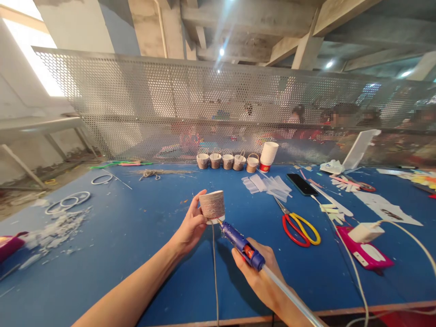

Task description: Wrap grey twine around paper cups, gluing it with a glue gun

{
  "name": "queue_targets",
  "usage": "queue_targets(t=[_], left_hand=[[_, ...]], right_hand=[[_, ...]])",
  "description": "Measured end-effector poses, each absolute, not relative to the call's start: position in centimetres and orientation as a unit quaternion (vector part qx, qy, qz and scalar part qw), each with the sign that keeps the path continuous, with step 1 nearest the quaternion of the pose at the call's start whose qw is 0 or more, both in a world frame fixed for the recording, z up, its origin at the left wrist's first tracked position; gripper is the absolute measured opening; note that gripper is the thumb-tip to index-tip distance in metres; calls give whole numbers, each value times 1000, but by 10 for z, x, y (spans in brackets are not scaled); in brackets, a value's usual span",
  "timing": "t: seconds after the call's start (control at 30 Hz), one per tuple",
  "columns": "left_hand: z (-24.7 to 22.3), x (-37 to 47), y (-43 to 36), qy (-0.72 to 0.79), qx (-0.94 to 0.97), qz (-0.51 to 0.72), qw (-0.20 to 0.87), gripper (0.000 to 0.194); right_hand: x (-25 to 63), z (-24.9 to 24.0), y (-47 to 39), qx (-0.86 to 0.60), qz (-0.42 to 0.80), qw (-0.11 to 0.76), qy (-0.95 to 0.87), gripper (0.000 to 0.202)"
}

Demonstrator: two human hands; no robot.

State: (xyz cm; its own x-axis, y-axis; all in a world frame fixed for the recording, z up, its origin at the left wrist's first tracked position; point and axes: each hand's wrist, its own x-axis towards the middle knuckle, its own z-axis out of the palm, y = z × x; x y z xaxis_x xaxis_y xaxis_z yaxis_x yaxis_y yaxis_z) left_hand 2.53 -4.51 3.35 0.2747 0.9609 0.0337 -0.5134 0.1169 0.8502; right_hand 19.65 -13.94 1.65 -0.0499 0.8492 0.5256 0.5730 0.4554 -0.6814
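In my left hand is a paper cup, tilted, its side mostly wound with thin greyish cord. A white band still shows at the lower edge. From there the loose cord runs down across the table to its front edge. My right hand grips a blue glue gun, with a clear glue stick sticking out of its back end. The gun's nozzle is at the cup's lower edge, close to where the cord leaves it; whether it touches is too small to tell.
Cord-wrapped cups and a white cup stack line the back by a perforated metal screen. Scissors, a phone and a pink power strip lie right. White rings and scraps lie left.
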Motion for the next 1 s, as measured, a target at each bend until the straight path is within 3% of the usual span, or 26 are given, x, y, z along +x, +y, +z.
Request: queue_targets(t=[0.77, 1.0], left_hand=[[18, 14, -35, 205, 384, 475, 765, 67], [19, 14, -34, 201, 372, 474, 773, 75]], right_hand=[[203, 13, -146, -556, 216, 473, -649, 33], [196, 17, -145, -534, 225, 468, -667, 32]])
